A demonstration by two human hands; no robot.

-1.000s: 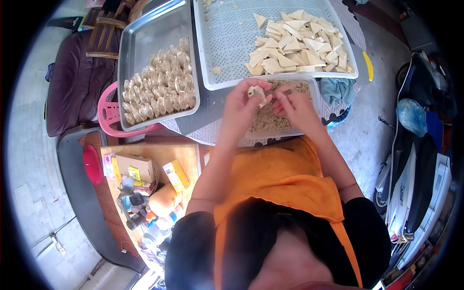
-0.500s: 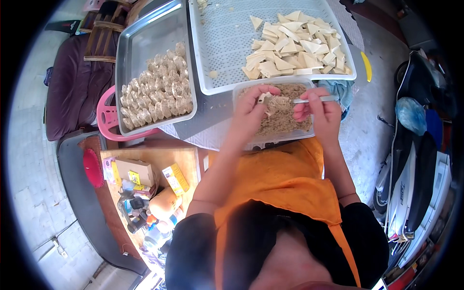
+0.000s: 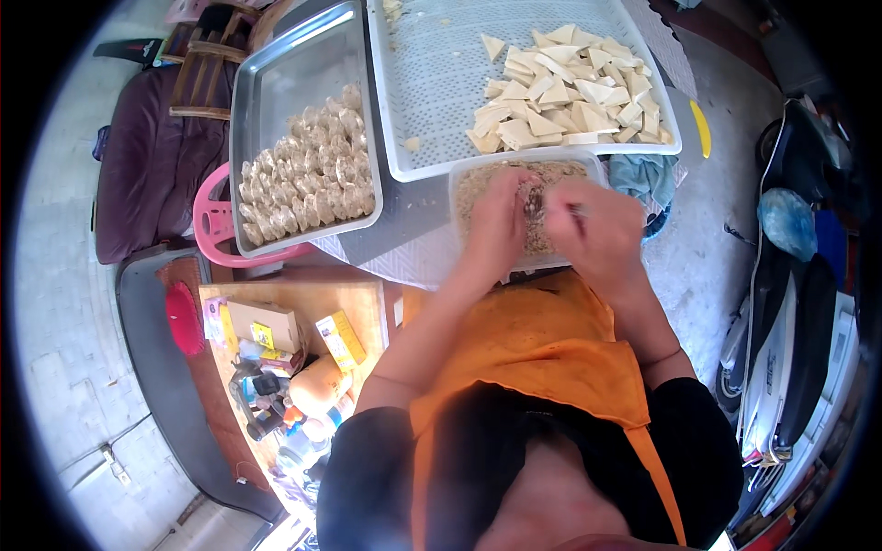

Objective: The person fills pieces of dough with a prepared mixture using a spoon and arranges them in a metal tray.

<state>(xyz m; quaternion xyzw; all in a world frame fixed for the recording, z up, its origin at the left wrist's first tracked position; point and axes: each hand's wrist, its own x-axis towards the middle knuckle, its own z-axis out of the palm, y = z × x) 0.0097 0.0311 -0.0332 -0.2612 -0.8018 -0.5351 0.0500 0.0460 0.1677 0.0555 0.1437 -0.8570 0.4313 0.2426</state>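
Both hands meet over a clear tub [image 3: 455, 197] of brown minced filling [image 3: 556, 170]. My left hand [image 3: 499, 216] is closed at the tub's left part, its fingers curled round a pale tofu piece mostly hidden by them. My right hand [image 3: 595, 225] is a blurred fist close beside it, gripping a metal utensil [image 3: 579, 211] of which only a glint shows. Beyond the tub, a heap of triangular tofu pieces [image 3: 565, 96] lies in a white perforated tray [image 3: 432, 110]. Rows of filled tofu pieces [image 3: 308, 170] stand in a metal tray [image 3: 299, 64] on the left.
A pink plastic stool or basket [image 3: 209, 220] juts out under the metal tray. A blue-green cloth [image 3: 643, 179] lies right of the tub. Nearer left, a wooden table [image 3: 367, 303] carries boxes and bottles. A parked scooter [image 3: 781, 340] stands at the right.
My right hand has turned over and moved left and down toward my left hand, hiding most of the utensil. My left hand has turned, covering the tofu piece.
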